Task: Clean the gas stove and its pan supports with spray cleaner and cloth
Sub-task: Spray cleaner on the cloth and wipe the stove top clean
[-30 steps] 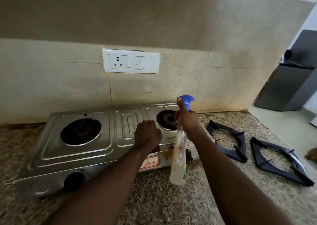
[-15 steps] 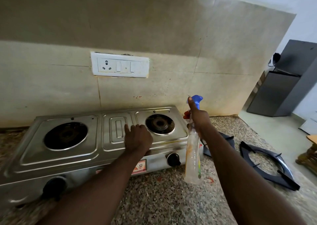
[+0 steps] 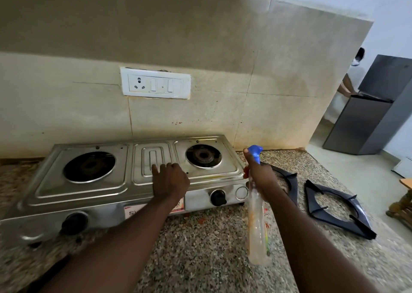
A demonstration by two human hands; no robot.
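The steel two-burner gas stove [image 3: 93,181] stands on the speckled granite counter [image 3: 200,252] against the wall, both burners bare. My left hand [image 3: 170,181] rests flat on the stove's middle panel near its front edge, fingers stretched forward, holding nothing. My right hand [image 3: 259,174] grips the neck of a clear spray bottle [image 3: 257,228] with a blue nozzle, held upright just off the stove's right end. Two black pan supports lie on the counter to the right: one [image 3: 334,210] in full view, the other [image 3: 289,181] partly hidden behind my right hand. No cloth is in sight.
A white socket plate [image 3: 156,83] sits on the tiled wall above the stove. Past the wall's right end a grey fridge [image 3: 367,118] stands with a person [image 3: 354,74] beside it. Wooden furniture [image 3: 403,205] shows at the right edge, past the counter's end.
My right hand has carried the bottle rightward, from in front of the right burner to beyond the stove's end. My left hand's fingers have straightened on the stove top.
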